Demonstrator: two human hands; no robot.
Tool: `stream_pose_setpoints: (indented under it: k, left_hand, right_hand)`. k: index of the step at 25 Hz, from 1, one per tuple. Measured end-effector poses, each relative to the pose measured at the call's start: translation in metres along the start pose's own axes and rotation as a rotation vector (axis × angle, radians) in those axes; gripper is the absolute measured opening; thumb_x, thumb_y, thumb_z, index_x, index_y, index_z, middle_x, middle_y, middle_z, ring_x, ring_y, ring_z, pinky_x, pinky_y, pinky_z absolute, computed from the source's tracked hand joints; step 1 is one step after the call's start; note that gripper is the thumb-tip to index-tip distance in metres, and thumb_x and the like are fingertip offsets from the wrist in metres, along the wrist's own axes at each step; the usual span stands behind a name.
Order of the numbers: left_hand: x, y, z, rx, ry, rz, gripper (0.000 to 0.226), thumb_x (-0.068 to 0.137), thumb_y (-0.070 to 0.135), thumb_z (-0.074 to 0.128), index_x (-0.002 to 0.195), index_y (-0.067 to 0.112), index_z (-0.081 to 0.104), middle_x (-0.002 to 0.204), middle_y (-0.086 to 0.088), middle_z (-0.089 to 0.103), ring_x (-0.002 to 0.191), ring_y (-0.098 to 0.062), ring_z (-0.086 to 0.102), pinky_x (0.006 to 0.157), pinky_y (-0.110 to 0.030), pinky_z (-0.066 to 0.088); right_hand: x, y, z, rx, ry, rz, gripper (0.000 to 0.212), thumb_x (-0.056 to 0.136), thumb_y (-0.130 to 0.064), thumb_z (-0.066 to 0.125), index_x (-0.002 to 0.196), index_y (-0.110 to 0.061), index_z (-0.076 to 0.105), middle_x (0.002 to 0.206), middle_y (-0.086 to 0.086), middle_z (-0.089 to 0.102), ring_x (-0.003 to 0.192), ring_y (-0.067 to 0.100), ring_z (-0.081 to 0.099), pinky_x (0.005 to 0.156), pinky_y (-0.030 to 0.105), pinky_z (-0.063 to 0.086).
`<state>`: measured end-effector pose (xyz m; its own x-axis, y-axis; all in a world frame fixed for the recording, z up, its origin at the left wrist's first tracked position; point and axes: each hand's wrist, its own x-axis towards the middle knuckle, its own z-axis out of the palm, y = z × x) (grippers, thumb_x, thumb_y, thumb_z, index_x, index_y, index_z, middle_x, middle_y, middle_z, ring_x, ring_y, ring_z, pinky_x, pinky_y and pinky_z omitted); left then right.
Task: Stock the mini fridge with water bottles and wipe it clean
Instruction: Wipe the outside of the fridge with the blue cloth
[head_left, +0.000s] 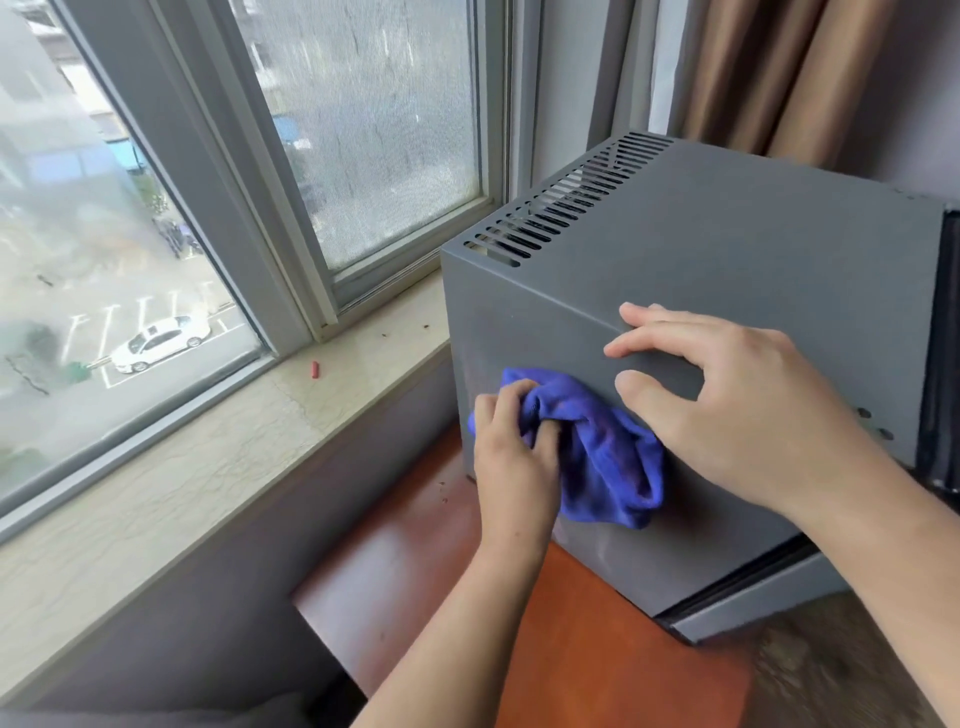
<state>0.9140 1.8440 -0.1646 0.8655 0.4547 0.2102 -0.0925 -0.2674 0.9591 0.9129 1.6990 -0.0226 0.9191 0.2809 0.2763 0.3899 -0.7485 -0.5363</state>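
Window (156, 208) runs along 9–12 o'clock, stone sill (218, 457) under it, brown curtain (779, 78) at 1 o'clock. Mini fridge (753, 249) sits on a reddish wood tabletop (597, 649), pushed in close to the sill, vent slots (561, 197) along its top edge at 12 o'clock. Door side faces 3 o'clock and appears closed; interior not visible, no water bottles in view, so can't tell if stocking is done.

Left hand (514, 447): grip closed around a bunched blue cloth (608, 447), fingers curled into the wad, pressing it flat against the fridge's side panel, cloth hanging toward 5 o'clock. Bunching gives a firm pad to push with.

Right hand (727, 410): grip holds nothing, fingers spread and slightly bent, fingertips (631, 314) on the top/side corner edge, thumb on the side panel just beside the cloth at its 2 o'clock. Likely bracing the box so it doesn't slide on the smooth wood under wiping pressure.

Judgement: wipe step in progress, on the outer side wall. Top panel and door face likely to follow.

Small red item (315, 369) and dark crumbs on the sill at 9 o'clock, more crumbs on the tabletop by the fridge's lower corner. Unrelated to the grip.

Risk: pushing sideways could shift the fridge toward the door side; the brace covers that.
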Motion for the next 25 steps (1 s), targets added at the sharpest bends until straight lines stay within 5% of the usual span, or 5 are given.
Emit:
stream_pose_setpoints:
  k: [4, 7, 13, 16, 25]
  left_hand:
    - [0.027, 0.006, -0.003, -0.081, 0.118, -0.057, 0.023, 0.092, 0.008, 0.063, 0.107, 0.025, 0.065, 0.106, 0.005, 0.058, 0.093, 0.003, 0.058, 0.082, -0.012, 0.045]
    - [0.060, 0.008, -0.011, -0.111, 0.204, -0.074, 0.021, 0.091, 0.017, 0.064, 0.104, 0.034, 0.063, 0.109, 0.002, 0.067, 0.099, -0.010, 0.064, 0.095, -0.037, 0.053]
    - [0.125, -0.062, -0.013, -0.366, 0.192, -0.371, 0.080, 0.060, 0.100, 0.051, 0.122, 0.050, 0.060, 0.127, 0.009, 0.067, 0.118, -0.021, 0.064, 0.105, -0.057, 0.046]
    - [0.100, -0.013, -0.003, -0.239, 0.211, -0.227, 0.012, 0.083, 0.051, 0.054, 0.092, 0.043, 0.056, 0.106, 0.001, 0.064, 0.093, -0.020, 0.057, 0.096, -0.058, 0.051]
    - [-0.027, -0.015, 0.022, -0.050, -0.107, -0.070, 0.020, 0.088, 0.010, 0.063, 0.099, 0.026, 0.059, 0.098, 0.004, 0.057, 0.092, -0.012, 0.058, 0.084, -0.027, 0.047]
  right_hand:
    - [0.000, 0.001, 0.002, -0.007, 0.014, 0.002, 0.032, 0.080, -0.042, 0.058, 0.107, -0.036, 0.075, 0.142, -0.025, 0.057, 0.135, -0.015, 0.038, 0.094, -0.012, 0.013]
    - [0.000, 0.001, 0.001, -0.022, 0.017, -0.005, 0.029, 0.082, -0.038, 0.061, 0.107, -0.034, 0.075, 0.142, -0.022, 0.058, 0.136, -0.014, 0.036, 0.093, -0.013, 0.013]
    - [-0.001, 0.001, -0.001, -0.024, -0.010, -0.026, 0.030, 0.081, -0.040, 0.059, 0.106, -0.035, 0.075, 0.144, -0.022, 0.056, 0.137, -0.015, 0.031, 0.094, -0.012, 0.012]
    - [-0.001, 0.000, -0.001, -0.034, -0.016, -0.042, 0.033, 0.078, -0.043, 0.057, 0.104, -0.035, 0.075, 0.146, -0.019, 0.056, 0.138, -0.011, 0.039, 0.095, -0.011, 0.012]
    - [0.001, 0.000, 0.002, -0.058, -0.024, -0.038, 0.031, 0.077, -0.041, 0.058, 0.101, -0.034, 0.077, 0.146, -0.017, 0.057, 0.136, -0.009, 0.043, 0.097, -0.010, 0.013]
